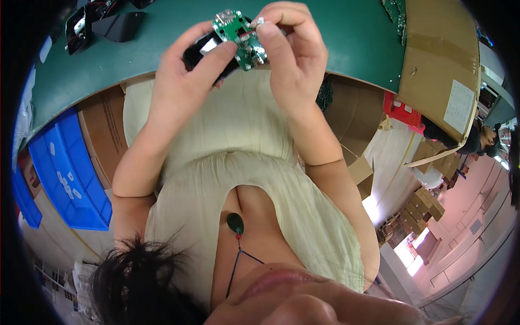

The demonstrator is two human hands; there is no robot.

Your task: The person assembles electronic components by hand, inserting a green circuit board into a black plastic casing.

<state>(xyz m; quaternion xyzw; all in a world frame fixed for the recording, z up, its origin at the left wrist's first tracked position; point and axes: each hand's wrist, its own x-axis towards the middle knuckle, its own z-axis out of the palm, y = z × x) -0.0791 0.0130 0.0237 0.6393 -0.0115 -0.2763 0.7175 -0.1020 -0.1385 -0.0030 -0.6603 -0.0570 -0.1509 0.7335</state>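
Observation:
My left hand (189,67) is closed around a black plastic casing (201,51), its thumb pressed near the edge of a green circuit board (230,28). The board is tilted over the casing and carries a silver metal socket at its far end and several small components. A short red wire (247,33) crosses its middle. At the board's right side, thumb and index finger of my right hand (295,51) pinch a small whitish piece (260,21), too small to name. My fingers partly hide both the board and the casing.
Below both hands is the green tabletop (346,32), with black plastic parts (116,27) at its far left. More circuit boards (397,16) lie near a cardboard box (439,54) on the right. Blue bins (70,173) stand lower left; a red crate (401,111) sits lower right.

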